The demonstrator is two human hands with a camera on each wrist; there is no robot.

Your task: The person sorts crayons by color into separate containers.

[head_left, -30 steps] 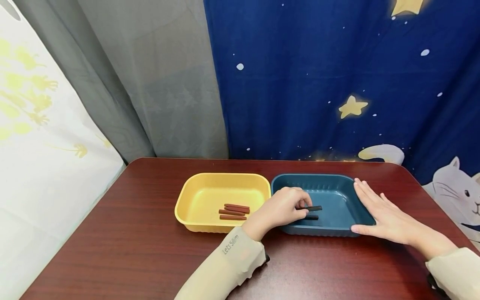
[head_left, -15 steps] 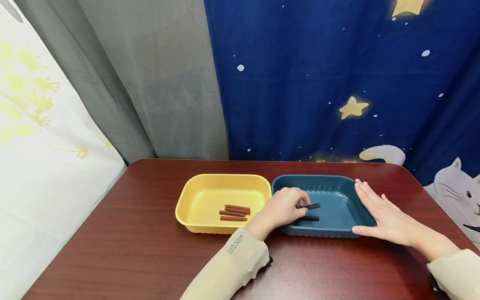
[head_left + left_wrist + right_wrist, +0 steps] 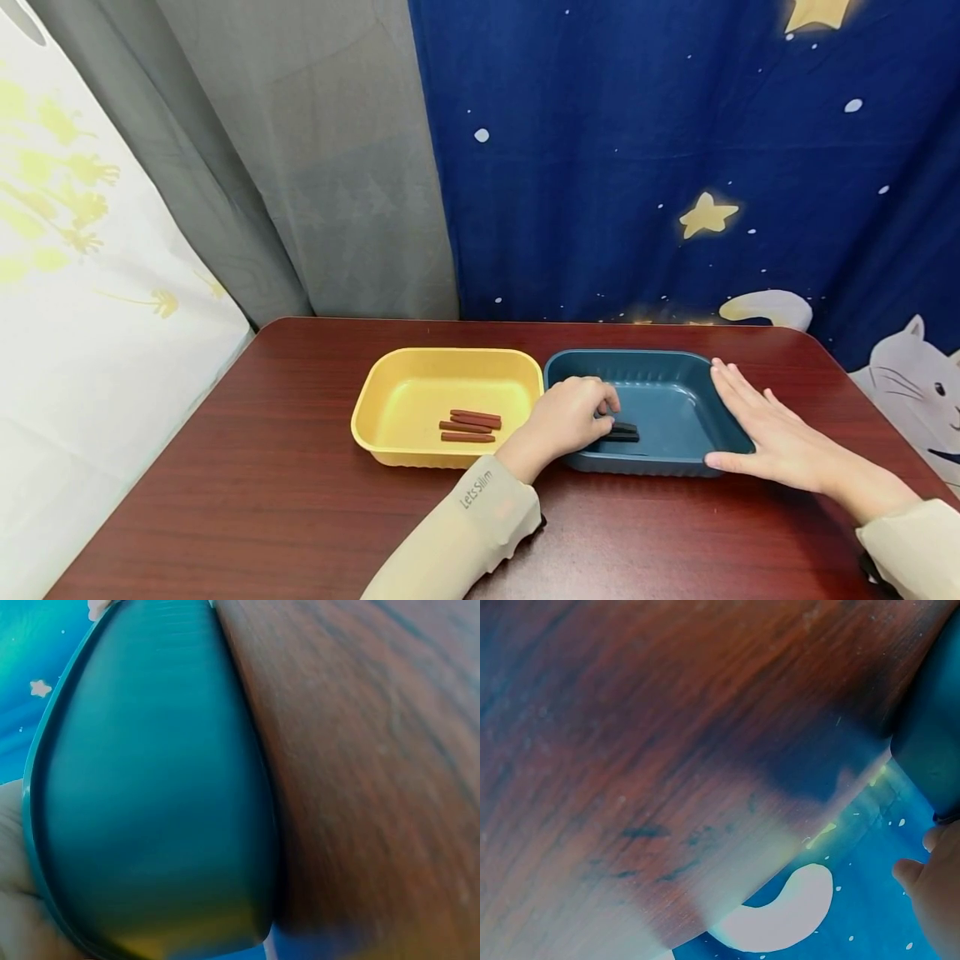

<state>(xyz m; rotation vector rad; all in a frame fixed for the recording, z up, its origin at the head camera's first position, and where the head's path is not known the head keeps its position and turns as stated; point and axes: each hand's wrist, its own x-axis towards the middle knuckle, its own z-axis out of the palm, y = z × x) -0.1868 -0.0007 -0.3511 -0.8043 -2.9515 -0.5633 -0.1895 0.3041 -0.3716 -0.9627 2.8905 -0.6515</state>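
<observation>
Two short black sticks lie side by side in the blue tray, their left ends hidden by my left hand. My left hand reaches over the tray's left rim. Its thumb tip is right at the ends of the sticks, and the bent index finger is raised above them with a gap between finger and thumb. My right hand rests against the tray's right side, fingers straight and spread, thumb at the front corner. In the left wrist view, part of my left hand shows beside the tray wall.
A yellow tray stands against the blue tray's left side and holds several reddish-brown sticks. Both trays sit on a dark red wooden table. Grey and blue curtains hang behind the table.
The upper black stick, tilted between the left fingers before, has come down beside the other one. The left hand has barely moved. The right hand stays against the blue tray.
</observation>
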